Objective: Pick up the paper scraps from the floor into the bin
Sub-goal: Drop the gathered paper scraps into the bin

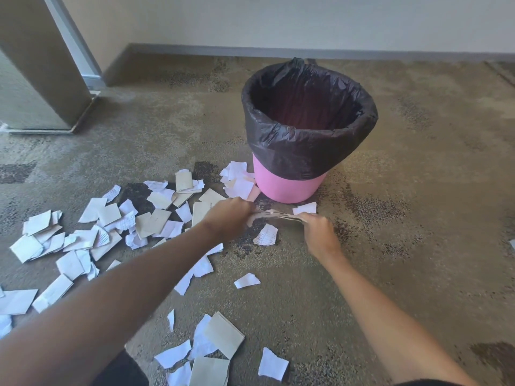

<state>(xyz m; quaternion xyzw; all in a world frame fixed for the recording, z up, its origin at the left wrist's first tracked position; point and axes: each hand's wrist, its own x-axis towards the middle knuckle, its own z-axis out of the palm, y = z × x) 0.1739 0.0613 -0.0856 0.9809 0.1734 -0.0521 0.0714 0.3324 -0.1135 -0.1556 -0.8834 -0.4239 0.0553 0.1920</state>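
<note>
Your two hands hold one small stack of scraps (pixel 274 215) just above the floor, in front of the bin (pixel 289 185) and near its base. The left hand (pixel 227 215) grips the stack's left end with fingers curled round it; the right hand (pixel 317 232) pinches the right end. The stack sags slightly between them.

To do this step well, press the stack together from both ends so no loose sheet slips out, then lift it over the rim and let go only once it is well inside the liner (pixel 306 140). The liner's mouth is wide and open, so aim for its middle. Judged from the floor, the task is at an early stage: most scraps remain. Next, gather the cluster (pixel 237 179) touching the bin's left side, since it is nearest.

The other scraps lie on the carpet (pixel 418 218), mostly to the left of the bin in a broad spread (pixel 111 227), with a further group (pixel 211 346) close to you and single pieces under and between your arms. They are white and tan, flat or slightly curled, many overlapping.

The carpet is mottled brown with darker patches. A pale wall (pixel 278 20) with a grey skirting runs behind the bin. At the far left stands a tall panel (pixel 36 79) on a low base.
</note>
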